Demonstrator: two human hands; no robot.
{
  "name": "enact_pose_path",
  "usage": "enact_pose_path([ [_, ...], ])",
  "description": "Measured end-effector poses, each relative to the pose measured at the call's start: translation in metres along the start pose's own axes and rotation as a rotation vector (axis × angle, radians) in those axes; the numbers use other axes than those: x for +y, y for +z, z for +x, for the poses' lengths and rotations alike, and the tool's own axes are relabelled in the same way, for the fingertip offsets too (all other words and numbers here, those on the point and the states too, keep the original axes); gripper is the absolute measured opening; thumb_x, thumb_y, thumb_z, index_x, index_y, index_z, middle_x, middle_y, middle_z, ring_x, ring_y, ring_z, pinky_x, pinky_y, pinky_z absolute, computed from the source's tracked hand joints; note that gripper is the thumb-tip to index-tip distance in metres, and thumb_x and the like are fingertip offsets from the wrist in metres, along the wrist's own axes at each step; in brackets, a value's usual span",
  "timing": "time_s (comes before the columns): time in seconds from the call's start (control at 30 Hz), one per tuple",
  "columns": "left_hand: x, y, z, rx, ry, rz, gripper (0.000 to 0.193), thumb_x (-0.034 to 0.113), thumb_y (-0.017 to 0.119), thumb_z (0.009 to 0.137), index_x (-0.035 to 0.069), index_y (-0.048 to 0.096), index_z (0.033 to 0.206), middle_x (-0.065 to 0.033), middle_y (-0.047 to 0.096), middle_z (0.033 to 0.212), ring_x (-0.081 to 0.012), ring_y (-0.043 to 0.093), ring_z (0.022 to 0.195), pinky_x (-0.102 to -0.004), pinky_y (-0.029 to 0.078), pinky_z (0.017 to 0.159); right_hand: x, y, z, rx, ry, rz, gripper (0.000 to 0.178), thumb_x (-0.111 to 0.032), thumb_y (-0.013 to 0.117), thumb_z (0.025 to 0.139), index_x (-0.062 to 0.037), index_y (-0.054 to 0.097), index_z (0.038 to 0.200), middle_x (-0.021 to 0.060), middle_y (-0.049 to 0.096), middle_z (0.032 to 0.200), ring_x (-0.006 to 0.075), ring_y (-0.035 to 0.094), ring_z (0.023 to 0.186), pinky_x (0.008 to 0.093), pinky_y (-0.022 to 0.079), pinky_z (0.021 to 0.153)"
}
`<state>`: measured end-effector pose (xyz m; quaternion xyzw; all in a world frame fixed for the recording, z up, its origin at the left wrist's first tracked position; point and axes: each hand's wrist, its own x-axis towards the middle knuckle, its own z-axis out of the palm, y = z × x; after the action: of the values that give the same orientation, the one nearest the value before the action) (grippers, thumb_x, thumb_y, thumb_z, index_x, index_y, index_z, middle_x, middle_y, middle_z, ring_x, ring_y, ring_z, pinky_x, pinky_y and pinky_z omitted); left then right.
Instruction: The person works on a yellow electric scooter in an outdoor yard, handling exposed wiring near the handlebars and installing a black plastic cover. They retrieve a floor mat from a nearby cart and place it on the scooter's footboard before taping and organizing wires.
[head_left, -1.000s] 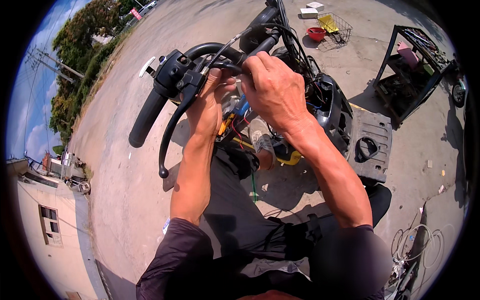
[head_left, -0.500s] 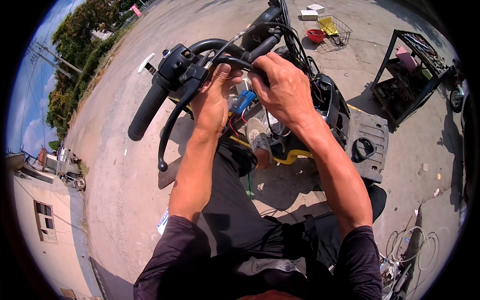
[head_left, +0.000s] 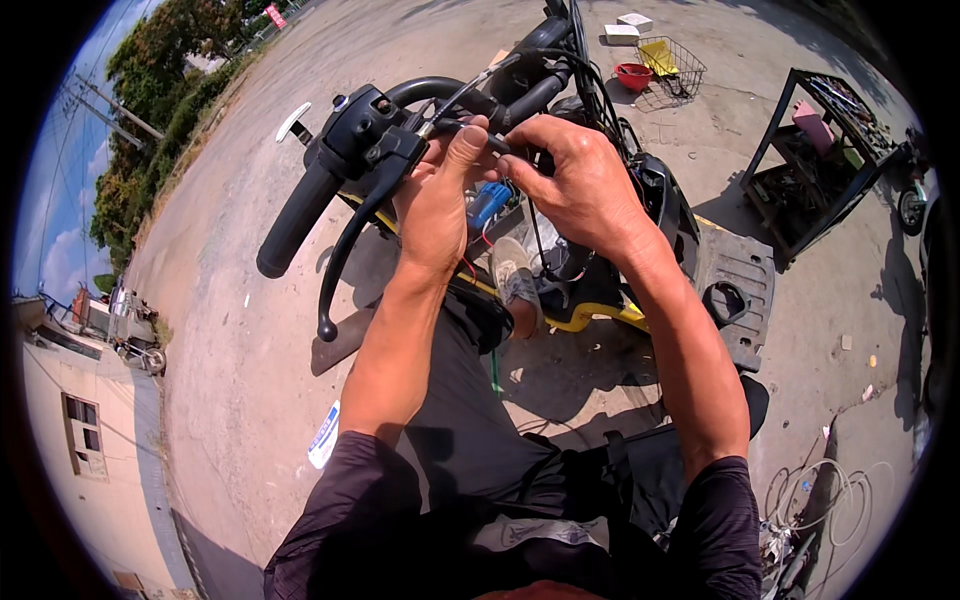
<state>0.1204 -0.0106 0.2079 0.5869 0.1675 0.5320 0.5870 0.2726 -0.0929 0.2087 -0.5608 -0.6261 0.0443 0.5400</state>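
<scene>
Two hands (head_left: pixel 433 215) (head_left: pixel 592 190); left of their grip, one lever (head_left: pixel 380 188); beyond it, two white blocks (head_left: pixel 621 35), one bowl (head_left: pixel 632 77), one basket (head_left: pixel 690 68); right, one rack (head_left: pixel 767 130).

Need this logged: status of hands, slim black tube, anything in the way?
Right grip closed on slim black tube. Left grip at tube, hold unclear. Long curved black lever beside left grip, may crowd it.

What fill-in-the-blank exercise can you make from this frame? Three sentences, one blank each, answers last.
1. The brake lever is closer to the ____ hand than to the right hand.
2. The thin tube pinched in the right hand is coloured ____.
3. The round bowl near the top of the picture is coloured ____.

Missing words: left; black; red.
</scene>
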Motion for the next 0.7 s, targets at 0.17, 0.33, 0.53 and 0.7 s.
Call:
enact_pose_path([
  [0.17, 0.003, 0.006, -0.003, 0.088, 0.008, 0.237, 0.027, 0.022, 0.077, 0.100, -0.003, 0.077, 0.110, -0.0038, 0.071, 0.085, -0.0079, 0.061, 0.069, -0.0203, 0.047, 0.060, -0.006, -0.004, -0.009, 0.080, 0.062, 0.022, 0.030, -0.024, 0.072, 0.094, 0.0005, 0.072, 0.111, 0.0167, 0.070, 0.092, 0.0318, 0.070, 0.084, 0.0434, 0.055, 0.076],
  [0.33, 0.007, -0.003, -0.009, 0.048, -0.122, 0.221, 0.029, 0.025, 0.075, 0.102, -0.003, 0.077, 0.111, 0.0007, 0.063, 0.078, -0.0057, 0.054, 0.065, -0.0196, 0.044, 0.056, -0.019, -0.018, -0.038, 0.055, 0.404, 0.641, 0.042, -0.025, 0.067, 0.097, 0.0033, 0.064, 0.128, 0.0098, 0.065, 0.105, 0.0177, 0.060, 0.090, 0.0353, 0.052, 0.083],
  [0.53, 0.001, -0.011, -0.019, 0.029, -0.077, 0.285, 0.032, 0.028, 0.066, 0.108, -0.002, 0.074, 0.117, -0.0089, 0.073, 0.100, -0.0105, 0.065, 0.081, -0.0231, 0.056, 0.063, -0.004, -0.008, -0.083, 0.105, 0.553, 1.381, 0.042, -0.022, 0.064, 0.101, 0.0001, 0.059, 0.136, 0.0104, 0.066, 0.118, 0.0182, 0.065, 0.108, 0.0406, 0.053, 0.097],
  [0.7, 0.007, -0.026, -0.026, -0.020, -0.190, 0.833, 0.048, 0.042, 0.061, 0.109, -0.003, 0.074, 0.101, -0.0086, 0.073, 0.083, -0.0106, 0.063, 0.069, -0.0253, 0.051, 0.061, -0.005, -0.003, -0.108, 0.234, 0.620, 1.426, 0.040, -0.031, 0.056, 0.111, 0.0015, 0.058, 0.135, 0.0137, 0.068, 0.108, 0.0235, 0.068, 0.105, 0.0466, 0.058, 0.100],
])
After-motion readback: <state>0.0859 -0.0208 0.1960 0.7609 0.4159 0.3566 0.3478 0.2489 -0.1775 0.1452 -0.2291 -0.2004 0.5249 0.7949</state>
